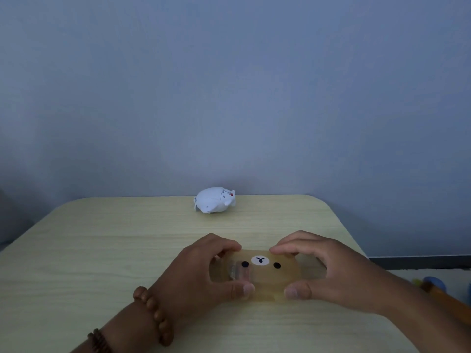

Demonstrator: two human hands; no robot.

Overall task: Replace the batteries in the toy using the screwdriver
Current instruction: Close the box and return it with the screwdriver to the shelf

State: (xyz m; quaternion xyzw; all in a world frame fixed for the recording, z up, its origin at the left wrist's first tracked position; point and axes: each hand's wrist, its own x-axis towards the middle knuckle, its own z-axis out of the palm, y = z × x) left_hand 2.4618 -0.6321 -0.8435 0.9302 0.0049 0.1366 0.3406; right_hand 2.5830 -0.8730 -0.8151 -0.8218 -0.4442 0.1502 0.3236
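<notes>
A translucent tan box (265, 275) with a bear face printed on its lid rests on the table near me. My left hand (201, 273) grips its left end, thumb on the near edge and fingers on the far edge. My right hand (328, 271) grips its right end the same way. Something pale shows dimly through the lid at the left; I cannot tell what it is. A white animal-shaped toy (214, 200) lies on its side at the table's far edge, with a small red part showing at its open underside. No screwdriver is in view.
The light wood-grain table (102, 250) has rounded far corners and stands against a plain blue-grey wall. Beaded bracelets circle my left wrist (153, 314). Blurred blue and brown objects (433, 286) sit beyond the table's right edge.
</notes>
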